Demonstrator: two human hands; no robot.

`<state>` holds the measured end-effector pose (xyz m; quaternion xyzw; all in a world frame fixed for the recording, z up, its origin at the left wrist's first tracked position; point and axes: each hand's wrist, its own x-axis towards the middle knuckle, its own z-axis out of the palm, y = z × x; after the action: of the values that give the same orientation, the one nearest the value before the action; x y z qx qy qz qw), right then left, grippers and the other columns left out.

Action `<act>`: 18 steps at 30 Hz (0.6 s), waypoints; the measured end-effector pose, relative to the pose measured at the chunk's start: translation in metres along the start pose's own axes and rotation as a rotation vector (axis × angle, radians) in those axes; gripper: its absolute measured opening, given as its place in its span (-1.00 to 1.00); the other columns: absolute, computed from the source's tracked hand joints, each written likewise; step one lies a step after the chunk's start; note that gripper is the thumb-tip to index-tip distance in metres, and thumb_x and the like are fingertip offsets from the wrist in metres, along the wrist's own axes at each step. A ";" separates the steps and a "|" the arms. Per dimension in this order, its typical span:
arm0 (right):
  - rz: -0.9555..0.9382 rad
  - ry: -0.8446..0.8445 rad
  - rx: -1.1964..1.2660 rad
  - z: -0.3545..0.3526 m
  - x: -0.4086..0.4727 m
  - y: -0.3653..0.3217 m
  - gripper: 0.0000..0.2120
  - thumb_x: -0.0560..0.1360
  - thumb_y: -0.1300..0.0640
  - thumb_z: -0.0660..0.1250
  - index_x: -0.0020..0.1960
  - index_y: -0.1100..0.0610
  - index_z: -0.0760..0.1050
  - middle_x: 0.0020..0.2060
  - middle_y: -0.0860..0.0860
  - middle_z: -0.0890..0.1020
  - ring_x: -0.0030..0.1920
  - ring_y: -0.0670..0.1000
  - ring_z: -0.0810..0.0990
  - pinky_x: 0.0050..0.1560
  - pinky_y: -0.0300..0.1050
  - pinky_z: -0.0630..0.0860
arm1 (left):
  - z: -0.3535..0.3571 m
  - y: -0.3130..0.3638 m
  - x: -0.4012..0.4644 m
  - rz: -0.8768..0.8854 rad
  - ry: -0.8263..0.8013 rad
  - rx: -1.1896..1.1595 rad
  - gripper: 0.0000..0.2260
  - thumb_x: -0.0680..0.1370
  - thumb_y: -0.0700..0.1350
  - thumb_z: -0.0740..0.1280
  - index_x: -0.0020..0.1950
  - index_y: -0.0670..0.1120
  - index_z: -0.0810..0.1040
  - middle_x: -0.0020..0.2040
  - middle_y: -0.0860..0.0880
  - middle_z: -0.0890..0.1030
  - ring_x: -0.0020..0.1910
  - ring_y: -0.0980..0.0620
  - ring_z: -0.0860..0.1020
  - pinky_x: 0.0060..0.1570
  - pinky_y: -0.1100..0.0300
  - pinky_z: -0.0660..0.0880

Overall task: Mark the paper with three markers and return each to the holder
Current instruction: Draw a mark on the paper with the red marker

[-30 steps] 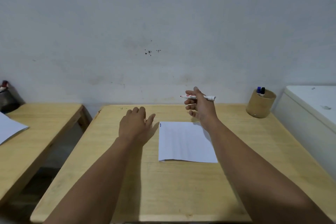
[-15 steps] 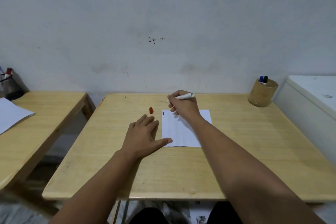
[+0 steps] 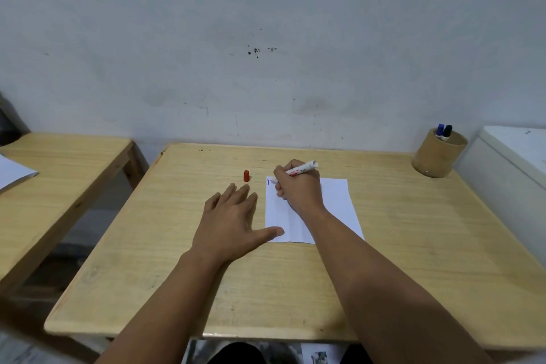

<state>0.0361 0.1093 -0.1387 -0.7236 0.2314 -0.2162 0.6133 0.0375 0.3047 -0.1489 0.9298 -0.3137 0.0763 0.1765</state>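
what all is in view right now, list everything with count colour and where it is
table: 1, light wood, centre, bearing the rest
paper: 1, white, middle of the table, a short blue mark at its far left corner
marker: 1, white barrel with red print, uncapped, tip down at the paper's far left corner
cap: 1, red, upright on the table left of the paper
holder: 1, tan cylinder, far right corner of the table
markers in holder: 2, one blue cap, one black cap
second table: 1, light wood, left, with a white sheet at the edge of view
white unit: 1, right edge
left hand: flat on the table, thumb on the paper's near left corner
right hand: grip closed round the marker
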 end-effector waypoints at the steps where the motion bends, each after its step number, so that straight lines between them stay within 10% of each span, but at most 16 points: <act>1: -0.002 -0.004 -0.011 0.000 0.001 0.001 -0.74 0.49 0.06 0.44 -0.34 0.08 0.52 -0.37 0.07 0.75 -0.38 -0.02 0.73 -0.37 -0.16 0.60 | 0.000 0.000 0.000 -0.003 -0.006 -0.001 -0.05 0.32 0.66 0.12 0.50 0.06 0.45 0.62 0.03 0.30 0.64 0.00 0.12 0.56 -0.10 0.08; 18: -0.041 -0.030 -0.174 0.002 0.001 0.002 -0.76 0.43 -0.07 0.46 -0.26 0.09 0.62 -0.39 0.00 0.75 -0.39 -0.04 0.76 -0.15 0.14 0.76 | -0.003 0.001 0.000 -0.013 -0.024 -0.001 -0.03 0.32 0.66 0.10 0.53 0.06 0.42 0.63 0.03 0.27 0.64 0.02 0.11 0.57 -0.09 0.04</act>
<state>0.0379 0.1105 -0.1411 -0.7819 0.2253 -0.1968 0.5468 0.0362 0.3048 -0.1461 0.9327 -0.3098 0.0637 0.1735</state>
